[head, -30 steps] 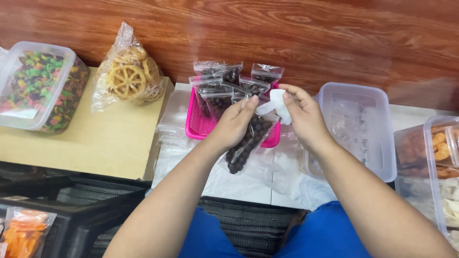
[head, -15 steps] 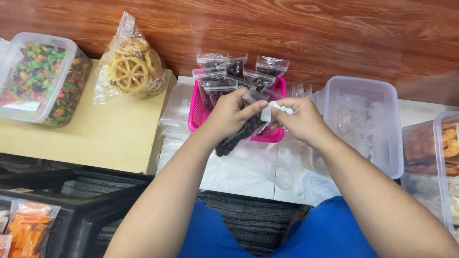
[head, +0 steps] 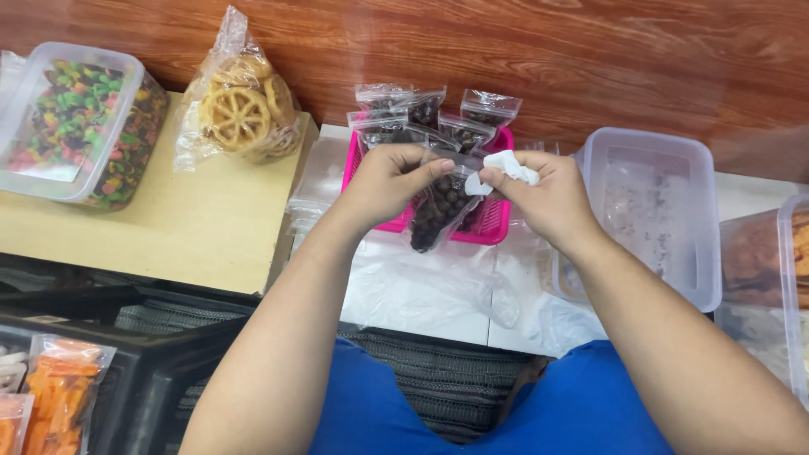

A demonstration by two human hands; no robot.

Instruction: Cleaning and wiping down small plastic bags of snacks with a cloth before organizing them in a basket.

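Snack-packing spot: bagged snacks, tubs.

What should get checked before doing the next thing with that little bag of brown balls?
1. Left hand grips the small bag: ok.
2. Right hand pinches the bag's top, with a white wad in its fingers: ok.
3. Bag's top strip sealed: cannot tell.
4. Room in the pink basket among the filled bags: cannot tell.
5. Brown balls stay inside, none spilled on the plastic sheet: ok.

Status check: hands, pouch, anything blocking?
Left hand and right hand both pinch the clear pouch of dark round snacks. Right also holds white tissue. Pouch above pink basket. Nothing blocking.
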